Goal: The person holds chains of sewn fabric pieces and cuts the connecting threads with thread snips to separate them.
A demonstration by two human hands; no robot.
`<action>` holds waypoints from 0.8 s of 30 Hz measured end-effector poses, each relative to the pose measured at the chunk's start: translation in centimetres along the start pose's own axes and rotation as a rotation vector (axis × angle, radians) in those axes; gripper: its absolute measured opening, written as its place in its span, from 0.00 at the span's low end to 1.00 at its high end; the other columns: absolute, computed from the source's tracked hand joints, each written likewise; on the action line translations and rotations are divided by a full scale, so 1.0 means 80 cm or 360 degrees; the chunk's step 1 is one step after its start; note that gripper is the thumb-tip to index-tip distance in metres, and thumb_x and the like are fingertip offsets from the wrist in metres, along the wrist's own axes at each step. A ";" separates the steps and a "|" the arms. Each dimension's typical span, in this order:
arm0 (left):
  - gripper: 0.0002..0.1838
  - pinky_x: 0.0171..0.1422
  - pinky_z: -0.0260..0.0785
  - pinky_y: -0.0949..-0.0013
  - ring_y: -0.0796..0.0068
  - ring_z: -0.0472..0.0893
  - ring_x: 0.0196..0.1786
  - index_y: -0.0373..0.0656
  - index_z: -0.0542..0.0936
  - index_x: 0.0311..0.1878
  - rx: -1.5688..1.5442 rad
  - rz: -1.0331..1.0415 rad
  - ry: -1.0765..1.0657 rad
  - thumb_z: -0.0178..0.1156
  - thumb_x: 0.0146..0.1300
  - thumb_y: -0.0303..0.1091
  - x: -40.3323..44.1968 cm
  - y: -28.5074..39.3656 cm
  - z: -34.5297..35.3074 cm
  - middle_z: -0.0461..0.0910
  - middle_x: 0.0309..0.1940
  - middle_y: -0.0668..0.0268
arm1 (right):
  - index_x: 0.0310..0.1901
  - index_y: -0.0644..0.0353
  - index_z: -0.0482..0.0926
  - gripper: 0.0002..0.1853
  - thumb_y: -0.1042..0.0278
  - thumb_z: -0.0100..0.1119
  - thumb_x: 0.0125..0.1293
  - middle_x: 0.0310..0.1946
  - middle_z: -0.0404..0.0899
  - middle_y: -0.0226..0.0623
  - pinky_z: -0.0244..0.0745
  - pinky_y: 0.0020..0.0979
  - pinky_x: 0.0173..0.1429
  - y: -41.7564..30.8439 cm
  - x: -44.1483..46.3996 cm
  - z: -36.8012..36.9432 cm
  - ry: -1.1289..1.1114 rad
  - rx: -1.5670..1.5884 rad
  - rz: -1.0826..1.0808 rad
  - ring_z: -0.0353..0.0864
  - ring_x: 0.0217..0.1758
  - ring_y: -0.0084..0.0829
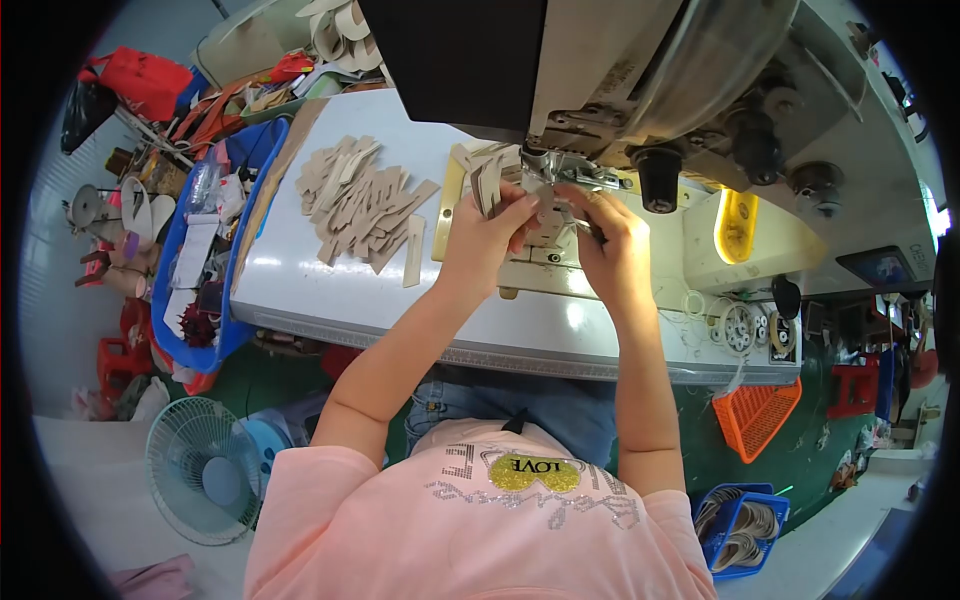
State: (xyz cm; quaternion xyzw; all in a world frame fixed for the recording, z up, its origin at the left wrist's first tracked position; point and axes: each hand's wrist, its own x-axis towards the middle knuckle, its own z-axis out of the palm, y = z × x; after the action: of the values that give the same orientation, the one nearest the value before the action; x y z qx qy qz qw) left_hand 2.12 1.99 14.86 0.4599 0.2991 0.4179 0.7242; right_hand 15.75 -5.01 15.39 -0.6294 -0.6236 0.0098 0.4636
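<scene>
Under the needle area of a sewing machine (575,165), both hands meet at a small pale piece (546,205). My left hand (485,240) is closed around several beige strips (486,185) that stick up between thumb and fingers, and its fingertips reach the pale piece. My right hand (612,240) comes in from the other side with its fingers curled and pinched by the presser foot. A dark bit shows beneath those fingers, too hidden to name. Left of my left hand, a heap of beige strips (365,205) covers part of the white table (280,270).
A blue bin (245,215) full of odds and ends stands at the left table edge. Bobbins (738,328) lie at the table's right end, above an orange basket (757,420). A fan (205,470) stands lower left; a blue crate (740,530) holds curved pieces.
</scene>
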 end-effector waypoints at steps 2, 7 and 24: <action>0.06 0.21 0.55 0.79 0.84 0.65 0.17 0.39 0.72 0.31 0.0014 0.0007 0.0028 0.59 0.56 0.29 0.007 0.005 0.003 0.74 0.20 0.66 | 0.46 0.51 0.78 0.26 0.84 0.52 0.41 0.22 0.77 0.41 0.73 0.32 0.34 -0.001 0.000 0.000 0.0005 0.0005 -0.0007 0.77 0.27 0.38; 0.08 0.22 0.56 0.79 0.83 0.65 0.18 0.39 0.71 0.35 0.0129 0.0142 -0.0105 0.53 0.61 0.35 0.019 0.009 0.000 0.71 0.19 0.67 | 0.45 0.51 0.79 0.26 0.84 0.53 0.41 0.23 0.77 0.41 0.74 0.31 0.35 0.004 -0.001 0.003 0.0055 0.0067 -0.0026 0.77 0.26 0.37; 0.36 0.21 0.54 0.79 0.82 0.63 0.21 0.41 0.69 0.39 -0.0190 -0.0242 -0.0199 0.24 0.63 0.67 -0.049 -0.005 0.006 0.67 0.23 0.69 | 0.45 0.59 0.75 0.26 0.85 0.59 0.38 0.34 0.70 0.35 0.72 0.29 0.27 -0.041 -0.009 0.023 0.0157 -0.0042 -0.0410 0.75 0.27 0.32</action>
State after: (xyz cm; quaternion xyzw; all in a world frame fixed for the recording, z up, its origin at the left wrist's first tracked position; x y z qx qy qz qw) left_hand 0.83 -1.75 14.89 0.4172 0.2618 0.3494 0.7971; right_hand 11.97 -5.22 15.88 -0.5498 -0.6757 -0.0888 0.4829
